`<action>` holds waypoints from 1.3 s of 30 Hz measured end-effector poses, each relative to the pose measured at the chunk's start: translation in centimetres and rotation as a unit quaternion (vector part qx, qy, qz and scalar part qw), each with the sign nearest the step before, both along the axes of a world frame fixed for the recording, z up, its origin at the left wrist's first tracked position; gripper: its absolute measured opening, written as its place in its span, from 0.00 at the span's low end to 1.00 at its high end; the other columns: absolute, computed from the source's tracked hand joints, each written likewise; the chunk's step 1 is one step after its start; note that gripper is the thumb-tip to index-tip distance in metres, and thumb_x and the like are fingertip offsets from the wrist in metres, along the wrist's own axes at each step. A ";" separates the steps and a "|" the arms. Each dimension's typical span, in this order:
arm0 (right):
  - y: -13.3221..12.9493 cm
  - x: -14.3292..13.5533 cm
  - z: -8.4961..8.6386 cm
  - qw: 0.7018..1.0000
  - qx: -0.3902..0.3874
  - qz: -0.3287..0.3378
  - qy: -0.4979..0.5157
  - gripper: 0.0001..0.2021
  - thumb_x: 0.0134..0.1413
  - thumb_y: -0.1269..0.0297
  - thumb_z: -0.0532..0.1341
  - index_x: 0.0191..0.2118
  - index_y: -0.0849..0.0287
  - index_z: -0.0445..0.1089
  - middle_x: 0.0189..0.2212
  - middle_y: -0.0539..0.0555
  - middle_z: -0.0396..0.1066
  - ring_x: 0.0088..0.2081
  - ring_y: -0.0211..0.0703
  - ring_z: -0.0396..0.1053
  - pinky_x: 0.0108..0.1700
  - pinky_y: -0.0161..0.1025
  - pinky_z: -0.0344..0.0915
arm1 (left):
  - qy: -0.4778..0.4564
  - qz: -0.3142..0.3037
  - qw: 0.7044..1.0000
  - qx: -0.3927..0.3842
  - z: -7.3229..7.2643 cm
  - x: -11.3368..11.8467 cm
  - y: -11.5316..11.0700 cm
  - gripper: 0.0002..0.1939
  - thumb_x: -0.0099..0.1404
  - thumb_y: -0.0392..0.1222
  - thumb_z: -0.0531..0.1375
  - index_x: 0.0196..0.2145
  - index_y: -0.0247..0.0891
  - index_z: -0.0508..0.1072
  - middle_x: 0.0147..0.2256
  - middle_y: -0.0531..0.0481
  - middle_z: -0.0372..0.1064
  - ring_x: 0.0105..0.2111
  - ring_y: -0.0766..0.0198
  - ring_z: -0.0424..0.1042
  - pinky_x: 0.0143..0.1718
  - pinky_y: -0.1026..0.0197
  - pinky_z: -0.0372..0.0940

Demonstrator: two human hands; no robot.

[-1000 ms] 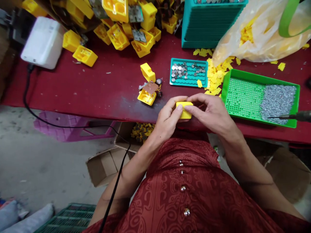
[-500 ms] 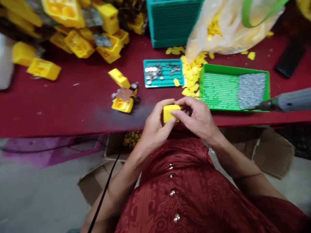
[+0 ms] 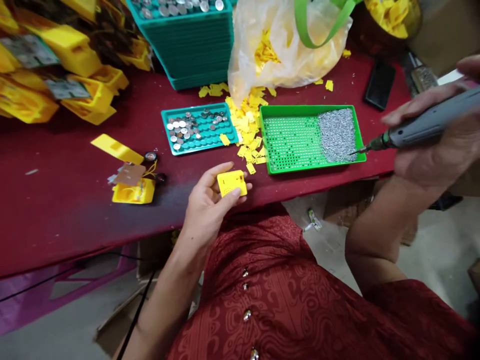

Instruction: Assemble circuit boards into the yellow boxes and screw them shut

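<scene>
Near the table's front edge, my left hand (image 3: 213, 195) is closed around a small yellow plastic case (image 3: 232, 183), its thumb lying on the face with small holes. Over at the right, my right hand (image 3: 431, 130) grips a grey electric screwdriver (image 3: 423, 122). The driver's thin tip reaches over the pile of small silver screws (image 3: 336, 135) in the green perforated tray (image 3: 288, 140). Whether a screw sits on the tip is too small to tell. Small yellow plastic pieces (image 3: 247, 122) lie heaped left of that tray.
A teal tray (image 3: 167, 127) holds coin-like metal discs. An opened yellow case (image 3: 133, 192) with wires lies to the left. Behind are stacked teal trays (image 3: 191, 50), a plastic bag (image 3: 288, 45), a black phone (image 3: 380, 85) and piled yellow cases (image 3: 93, 95).
My right hand has let go of the yellow case and taken hold of the electric screwdriver at the right. My left hand keeps the case. The view has shifted rightward.
</scene>
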State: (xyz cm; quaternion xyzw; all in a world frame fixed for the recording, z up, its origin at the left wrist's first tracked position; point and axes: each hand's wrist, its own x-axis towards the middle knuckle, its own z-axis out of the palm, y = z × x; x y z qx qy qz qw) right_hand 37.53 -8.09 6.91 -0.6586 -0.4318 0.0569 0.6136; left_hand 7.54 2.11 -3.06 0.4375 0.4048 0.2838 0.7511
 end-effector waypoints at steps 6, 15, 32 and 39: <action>3.3 -2.8 -2.2 0.988 0.153 -0.001 -0.003 0.23 0.53 0.38 0.69 0.44 0.51 0.75 0.40 0.51 0.73 0.26 0.37 0.69 0.28 0.40 0.68 | -0.015 -0.006 0.999 -0.036 0.3 0.8 -0.1 0.31 0.57 0.42 0.78 0.55 0.42 0.74 0.47 0.46 0.83 0.42 0.57 0.86 0.38 0.63 0.81; 7.6 -5.4 -6.5 0.997 0.034 -0.063 -0.013 0.25 0.70 0.31 0.51 0.44 0.50 0.54 0.26 0.47 0.63 0.23 0.40 0.62 0.28 0.42 0.66 | -0.044 -0.016 0.991 -0.123 1.3 1.4 0.3 0.21 0.63 0.43 0.74 0.52 0.42 0.78 0.48 0.45 0.84 0.43 0.56 0.87 0.38 0.63 0.82; 7.2 -5.4 -5.4 0.981 -0.186 -0.021 -0.043 0.29 0.71 0.35 0.52 0.63 0.51 0.63 0.35 0.56 0.70 0.33 0.43 0.71 0.37 0.42 0.70 | -0.019 -0.023 0.996 -0.086 1.4 1.0 1.0 0.19 0.65 0.43 0.71 0.53 0.42 0.77 0.48 0.45 0.84 0.44 0.58 0.85 0.37 0.63 0.82; 5.4 -6.8 -2.3 0.946 -0.301 0.112 -0.049 0.30 0.58 0.32 0.68 0.52 0.51 0.73 0.32 0.55 0.72 0.44 0.51 0.76 0.42 0.45 0.72 | -0.024 -0.002 0.994 -0.104 1.9 1.3 1.0 0.20 0.60 0.42 0.74 0.50 0.41 0.79 0.45 0.47 0.85 0.39 0.61 0.84 0.33 0.66 0.80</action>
